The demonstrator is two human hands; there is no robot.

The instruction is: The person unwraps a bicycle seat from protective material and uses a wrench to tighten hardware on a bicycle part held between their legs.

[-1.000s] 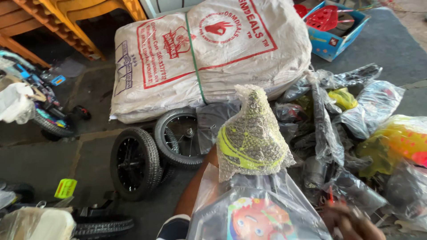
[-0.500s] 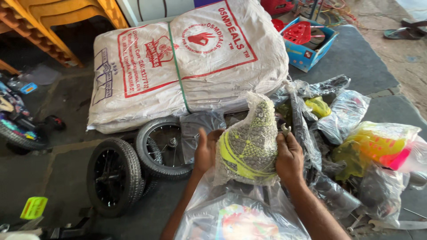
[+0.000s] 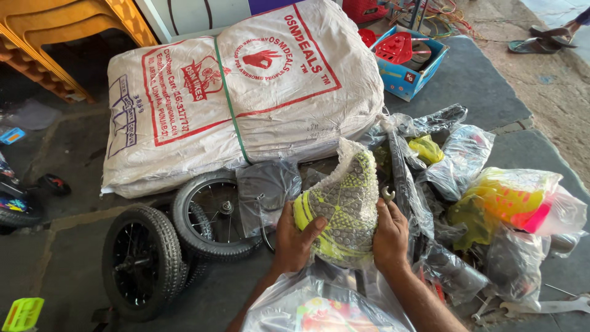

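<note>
My left hand (image 3: 295, 238) and my right hand (image 3: 389, 237) grip the two sides of a yellow-and-grey patterned part wrapped in clear plastic (image 3: 345, 200), held upright over the floor. My right hand also pinches a small metal spanner (image 3: 388, 195) against the wrap. Below my forearms lies a clear plastic bag with a colourful printed piece (image 3: 326, 310). Left of my left hand lie two small black spoked wheels (image 3: 146, 258) (image 3: 212, 215), the second leaning partly under a dark plastic bag (image 3: 267, 187).
A big white woven sack with red print and a green strap (image 3: 239, 92) lies behind. Several plastic-wrapped parts, one yellow-pink (image 3: 513, 197), pile up at right. A blue box with red parts (image 3: 409, 58), orange chairs (image 3: 67, 31), a green pedal (image 3: 23, 313) and a flat spanner (image 3: 544, 305) lie around.
Both hands have come up onto the wrapped yellow-and-grey part and now grip it lower down on both sides. The view has shifted so the sack and wheels sit further right.
</note>
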